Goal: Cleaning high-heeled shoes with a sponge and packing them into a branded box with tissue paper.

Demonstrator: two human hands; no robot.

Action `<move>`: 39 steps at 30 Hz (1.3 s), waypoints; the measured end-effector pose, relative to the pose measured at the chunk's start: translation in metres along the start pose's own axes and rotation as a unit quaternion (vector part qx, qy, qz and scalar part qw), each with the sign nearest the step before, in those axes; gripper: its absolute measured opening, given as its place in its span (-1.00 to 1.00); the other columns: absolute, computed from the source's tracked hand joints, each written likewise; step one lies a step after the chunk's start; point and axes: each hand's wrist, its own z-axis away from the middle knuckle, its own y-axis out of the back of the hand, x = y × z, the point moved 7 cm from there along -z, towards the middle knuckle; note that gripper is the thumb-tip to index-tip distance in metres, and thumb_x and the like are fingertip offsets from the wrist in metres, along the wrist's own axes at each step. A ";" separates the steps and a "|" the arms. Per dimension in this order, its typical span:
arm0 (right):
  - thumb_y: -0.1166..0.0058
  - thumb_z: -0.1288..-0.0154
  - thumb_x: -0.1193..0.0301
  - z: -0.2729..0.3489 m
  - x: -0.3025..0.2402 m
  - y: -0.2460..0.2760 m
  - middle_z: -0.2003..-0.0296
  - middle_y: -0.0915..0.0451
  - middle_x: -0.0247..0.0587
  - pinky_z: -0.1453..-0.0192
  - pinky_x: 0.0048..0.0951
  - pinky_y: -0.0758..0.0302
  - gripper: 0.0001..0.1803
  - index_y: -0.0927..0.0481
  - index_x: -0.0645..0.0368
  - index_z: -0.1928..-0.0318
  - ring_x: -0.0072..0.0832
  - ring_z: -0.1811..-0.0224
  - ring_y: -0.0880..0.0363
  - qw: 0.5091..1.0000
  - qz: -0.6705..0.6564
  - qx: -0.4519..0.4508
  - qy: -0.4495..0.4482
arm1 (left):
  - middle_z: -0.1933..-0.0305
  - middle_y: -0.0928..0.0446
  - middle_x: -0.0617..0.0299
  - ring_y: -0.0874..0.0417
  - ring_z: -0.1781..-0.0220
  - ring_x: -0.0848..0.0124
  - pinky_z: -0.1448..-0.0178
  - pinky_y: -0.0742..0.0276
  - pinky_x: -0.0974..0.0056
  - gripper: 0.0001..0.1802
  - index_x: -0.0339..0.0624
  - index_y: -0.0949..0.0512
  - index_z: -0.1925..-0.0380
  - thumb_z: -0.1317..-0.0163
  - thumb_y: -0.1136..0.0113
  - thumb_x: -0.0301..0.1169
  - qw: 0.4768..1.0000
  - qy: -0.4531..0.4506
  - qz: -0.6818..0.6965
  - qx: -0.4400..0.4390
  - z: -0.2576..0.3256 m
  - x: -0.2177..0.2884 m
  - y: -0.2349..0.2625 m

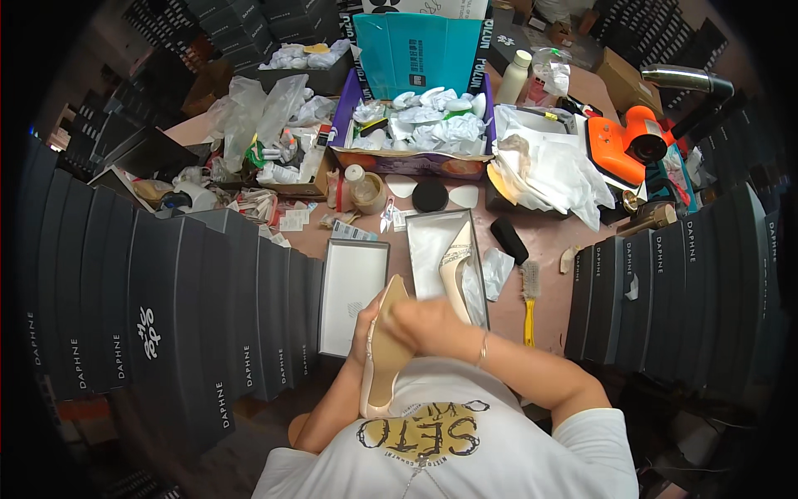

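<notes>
My left hand (364, 329) is wrapped round the side of a pale beige shoe (387, 359), which stands toe up in front of my chest with its tan sole turned to the right. Against the upper part of that sole, my right hand (426, 326) is closed and a little blurred; whatever its fingers hold is hidden. A matching pale pump (454, 268) with a glittery band lies in a grey shoebox (413, 254) lined with white paper. To the left of it is the box's shallow lid (356, 287), white inside.
Stacks of dark shoeboxes (187, 308) wall in the left, and another row (665, 287) the right. Around the open box lie a yellow-handled brush (529, 303), a black oblong (509, 241) and a glass jar (366, 191). Behind are a paper-filled purple box (416, 162) and an orange device (619, 150).
</notes>
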 end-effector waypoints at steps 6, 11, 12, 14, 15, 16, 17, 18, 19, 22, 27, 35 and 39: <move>-0.03 -0.28 0.20 0.015 -0.043 -0.001 0.61 -0.48 -0.19 0.60 -0.29 -0.45 -0.70 -0.41 0.14 0.46 -0.24 0.61 -0.54 0.994 -0.060 -0.033 0.088 | 0.24 -0.54 0.10 -0.60 0.27 0.36 0.19 -0.57 0.32 -0.41 -0.15 -0.34 -0.07 -0.32 0.33 0.07 0.995 -0.013 -0.010 0.095 0.005 0.006 -0.001; -0.03 -0.25 0.27 -0.022 0.003 0.012 0.48 -0.55 -0.16 0.56 -0.27 -0.48 -0.78 -0.41 0.14 0.42 -0.23 0.53 -0.59 1.000 -0.005 -0.001 -0.027 | 0.08 -0.51 0.07 -0.57 0.11 0.35 0.06 -0.54 0.22 -0.34 -0.16 -0.26 -0.24 -0.35 0.36 0.08 0.999 0.024 0.025 -0.032 0.000 -0.002 0.007; -0.02 -0.24 0.28 -0.019 -0.029 0.015 0.47 -0.55 -0.16 0.54 -0.27 -0.48 -0.79 -0.42 0.14 0.41 -0.22 0.52 -0.59 0.997 0.000 0.026 0.077 | 0.05 -0.52 0.07 -0.58 0.07 0.30 0.02 -0.54 0.17 -0.32 -0.15 -0.27 -0.24 -0.34 0.38 0.10 1.000 0.020 0.017 0.005 0.000 0.001 0.012; -0.01 -0.24 0.30 0.000 -0.057 0.004 0.48 -0.55 -0.13 0.52 -0.24 -0.50 -0.81 -0.43 0.15 0.41 -0.23 0.51 -0.60 0.990 -0.036 -0.011 0.135 | -0.02 -0.50 0.06 -0.56 -0.02 0.25 -0.06 -0.51 0.11 -0.31 -0.13 -0.26 -0.25 -0.34 0.39 0.12 0.998 0.029 0.044 0.042 0.006 -0.005 0.015; -0.01 -0.25 0.29 -0.001 -0.049 0.003 0.51 -0.53 -0.14 0.53 -0.24 -0.49 -0.79 -0.42 0.15 0.41 -0.23 0.53 -0.59 0.994 -0.026 -0.015 0.105 | -0.06 -0.47 0.06 -0.53 -0.07 0.24 -0.11 -0.48 0.10 -0.31 -0.12 -0.25 -0.27 -0.34 0.39 0.12 0.996 0.040 0.071 0.039 0.006 -0.008 0.012; -0.01 -0.26 0.28 -0.007 -0.038 0.004 0.54 -0.51 -0.15 0.54 -0.24 -0.48 -0.78 -0.40 0.15 0.41 -0.23 0.56 -0.58 0.997 -0.014 -0.018 0.077 | -0.09 -0.45 0.06 -0.50 -0.11 0.24 -0.15 -0.46 0.09 -0.31 -0.11 -0.24 -0.28 -0.34 0.39 0.11 0.994 0.048 0.098 0.032 0.007 -0.010 0.009; -0.01 -0.27 0.27 -0.016 -0.028 0.006 0.57 -0.49 -0.16 0.56 -0.25 -0.47 -0.77 -0.39 0.15 0.42 -0.23 0.58 -0.56 0.999 -0.004 -0.019 0.049 | -0.14 -0.41 0.07 -0.44 -0.19 0.23 -0.24 -0.38 0.08 -0.31 -0.12 -0.19 -0.31 -0.35 0.41 0.10 0.969 0.018 0.122 -0.216 0.002 0.005 -0.012; -0.02 -0.27 0.26 -0.024 -0.019 0.007 0.59 -0.47 -0.17 0.57 -0.25 -0.47 -0.75 -0.38 0.15 0.42 -0.23 0.61 -0.55 1.000 0.005 -0.019 0.022 | -0.09 -0.43 0.08 -0.47 -0.14 0.23 -0.23 -0.39 0.07 -0.31 -0.13 -0.19 -0.31 -0.36 0.42 0.10 0.990 0.011 0.129 -0.047 0.005 -0.010 0.006; -0.02 -0.28 0.26 -0.037 -0.010 0.009 0.62 -0.45 -0.18 0.58 -0.25 -0.46 -0.74 -0.36 0.15 0.42 -0.23 0.63 -0.54 1.000 0.017 -0.014 0.001 | -0.04 -0.45 0.08 -0.50 -0.09 0.23 -0.21 -0.41 0.06 -0.30 -0.14 -0.19 -0.30 -0.36 0.42 0.10 0.985 -0.003 0.129 0.118 0.009 -0.002 0.001; -0.02 -0.23 0.30 -0.012 -0.062 0.005 0.58 -0.49 -0.14 0.54 -0.25 -0.51 -0.80 -0.40 0.15 0.42 -0.24 0.57 -0.58 0.987 -0.025 0.003 0.159 | 0.00 -0.47 0.09 -0.54 0.00 0.33 -0.10 -0.48 0.17 -0.38 -0.11 -0.15 -0.34 -0.41 0.41 0.01 0.996 0.019 0.082 0.037 0.004 -0.002 0.013; -0.03 -0.28 0.25 -0.037 -0.005 0.001 0.53 -0.49 -0.16 0.60 -0.28 -0.45 -0.75 -0.37 0.15 0.39 -0.19 0.60 -0.55 0.998 0.044 -0.035 0.007 | 0.08 -0.51 0.04 -0.57 0.05 0.27 -0.04 -0.50 0.14 -0.27 -0.08 -0.17 -0.33 -0.35 0.43 0.18 0.998 0.002 0.068 -0.017 0.004 0.000 0.014; -0.02 -0.28 0.20 -0.029 -0.001 0.008 0.57 -0.42 -0.23 0.60 -0.28 -0.45 -0.74 -0.40 0.11 0.41 -0.28 0.62 -0.54 0.999 0.039 -0.010 -0.020 | -0.10 -0.45 0.04 -0.52 -0.12 0.29 -0.17 -0.47 0.19 -0.34 -0.10 -0.25 -0.25 -0.39 0.40 0.13 0.990 0.040 0.121 0.054 0.007 -0.013 0.011; -0.06 -0.26 0.25 -0.007 -0.027 0.007 0.59 -0.43 -0.20 0.58 -0.31 -0.45 -0.75 -0.38 0.14 0.42 -0.27 0.60 -0.54 0.997 0.018 -0.031 0.069 | -0.04 -0.47 0.04 -0.55 -0.04 0.31 -0.10 -0.50 0.19 -0.36 -0.14 -0.24 -0.26 -0.38 0.34 0.06 0.997 0.045 0.056 -0.042 0.001 -0.006 0.010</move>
